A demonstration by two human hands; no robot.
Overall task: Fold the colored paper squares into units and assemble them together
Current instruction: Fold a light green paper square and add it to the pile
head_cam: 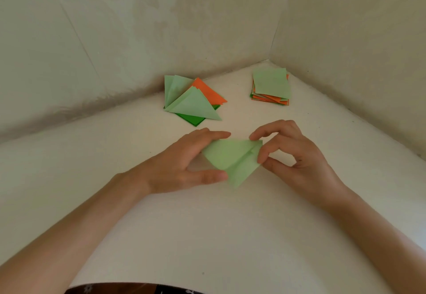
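A light green paper piece (pixel 231 157), partly folded with a small flap at its right corner, is held just above the white surface in the middle. My left hand (pixel 184 162) holds its left side between thumb and fingers. My right hand (pixel 292 153) pinches the right corner flap with thumb and forefinger. Behind them lies a pile of folded triangular units (pixel 191 100) in light green, orange and dark green. A stack of flat paper squares (pixel 270 86), light green on top with orange and green below, sits at the back right.
The white surface (pixel 207 224) is bounded by pale walls (pixel 138 28) that meet in a corner at the back right. A wall runs close along the right side. A dark patterned garment edge (pixel 138 289) shows at the bottom.
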